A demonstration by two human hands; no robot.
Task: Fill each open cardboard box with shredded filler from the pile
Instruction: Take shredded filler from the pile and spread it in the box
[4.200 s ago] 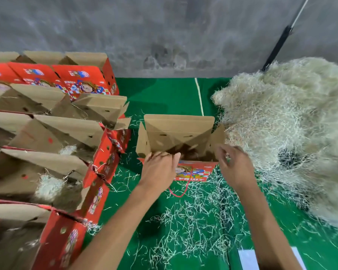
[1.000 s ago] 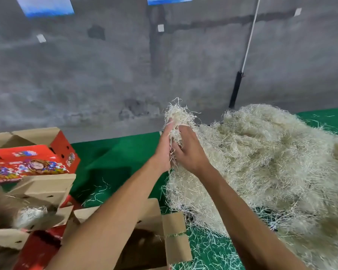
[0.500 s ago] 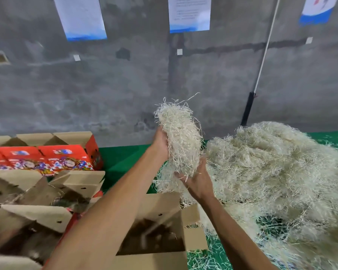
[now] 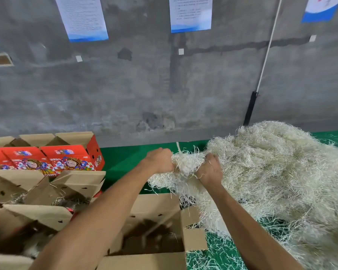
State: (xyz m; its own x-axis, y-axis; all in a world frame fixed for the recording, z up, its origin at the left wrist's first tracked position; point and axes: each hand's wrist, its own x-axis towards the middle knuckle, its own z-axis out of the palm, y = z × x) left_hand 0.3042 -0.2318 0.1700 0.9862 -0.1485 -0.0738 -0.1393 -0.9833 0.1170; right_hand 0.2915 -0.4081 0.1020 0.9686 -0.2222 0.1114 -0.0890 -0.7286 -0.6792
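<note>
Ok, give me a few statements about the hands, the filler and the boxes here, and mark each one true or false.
1. Both hands grip one clump of shredded filler. True: the left hand and the right hand each clutch it.
2. The clump is already inside the open cardboard box. False: it is held above the box's far edge, beside the filler pile.
3. The open box below the arms is packed full. False: its dark inside shows, with only a few strands.
4. Red printed boxes stand at the left by the wall. True.
5. The floor covering is blue. False: it is green.
</note>
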